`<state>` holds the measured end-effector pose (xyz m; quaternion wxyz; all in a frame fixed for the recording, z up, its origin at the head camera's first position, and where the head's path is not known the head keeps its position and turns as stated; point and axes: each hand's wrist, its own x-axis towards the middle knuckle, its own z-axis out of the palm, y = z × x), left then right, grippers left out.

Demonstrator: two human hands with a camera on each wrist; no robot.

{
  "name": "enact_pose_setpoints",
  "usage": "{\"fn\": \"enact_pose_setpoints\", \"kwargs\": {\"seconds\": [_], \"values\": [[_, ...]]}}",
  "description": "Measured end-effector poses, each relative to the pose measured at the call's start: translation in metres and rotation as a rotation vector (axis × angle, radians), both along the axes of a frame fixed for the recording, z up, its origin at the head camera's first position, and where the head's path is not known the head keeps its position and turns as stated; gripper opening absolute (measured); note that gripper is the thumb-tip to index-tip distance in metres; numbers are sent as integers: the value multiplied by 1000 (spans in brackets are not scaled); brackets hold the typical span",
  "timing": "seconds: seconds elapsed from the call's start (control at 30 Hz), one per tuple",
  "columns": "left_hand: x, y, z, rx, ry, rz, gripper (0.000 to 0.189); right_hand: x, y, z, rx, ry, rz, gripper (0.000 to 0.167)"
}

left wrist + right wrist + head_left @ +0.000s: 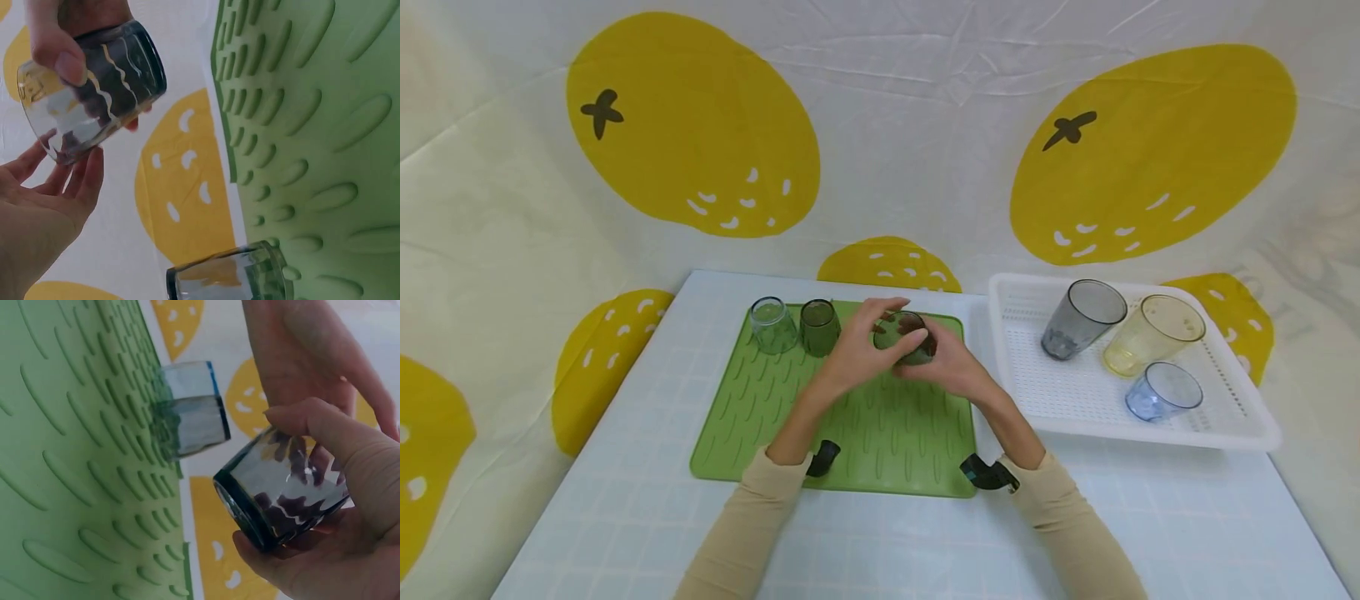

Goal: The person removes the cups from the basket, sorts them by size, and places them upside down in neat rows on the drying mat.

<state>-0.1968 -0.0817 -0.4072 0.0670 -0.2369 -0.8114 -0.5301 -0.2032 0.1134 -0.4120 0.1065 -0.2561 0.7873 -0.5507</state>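
Observation:
Above the far part of the green ribbed mat (pixel 880 450), both hands are on a smoky grey drinking glass (pixel 294 487). It tilts with its thick dark base towards the mat. My right hand (pixel 947 358) grips its side, thumb (pixel 300 417) on one face and fingers on the other. Around the mouth end, my left hand (pixel 861 346) holds the rim with its fingertips (pixel 94 169); its thumb is out of the left wrist view. At the mat's back left, a pale blue-clear glass (pixel 772 327) and a dark small glass (pixel 820 329) stand mouth down.
To the right is a white perforated tray (pixel 1150 433). Inside lean a tall grey glass (pixel 1078 321), a tall yellow glass (pixel 1153 337) and a short blue glass (pixel 1163 392). A white cloth with yellow fruit shapes (pixel 692 125) hangs behind the pale checked table (pixel 880 542).

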Motion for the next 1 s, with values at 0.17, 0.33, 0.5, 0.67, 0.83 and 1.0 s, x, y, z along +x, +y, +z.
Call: {"fn": "enact_pose_setpoints", "kwargs": {"seconds": [0.17, 0.33, 0.5, 0.67, 0.83, 1.0], "values": [[4, 5, -1, -41, -15, 20, 57, 1, -1, -1, 33, 6, -2, 64], [5, 5, -5, -54, 20, 27, 49, 3, -1, -3, 17, -23, -3, 66], [5, 2, -10, -32, 35, 17, 43, 4, 0, -8, -3, -71, -29, 65], [6, -4, -13, 4, -7, -1, 43, 8, 3, -9, 3, -121, -69, 72], [7, -9, -15, 34, -52, -18, 44, 9, 5, -10, -68, -186, -85, 67], [7, -16, -16, 89, -107, -30, 43, 9, 3, -7, -147, -214, -114, 63]]}}
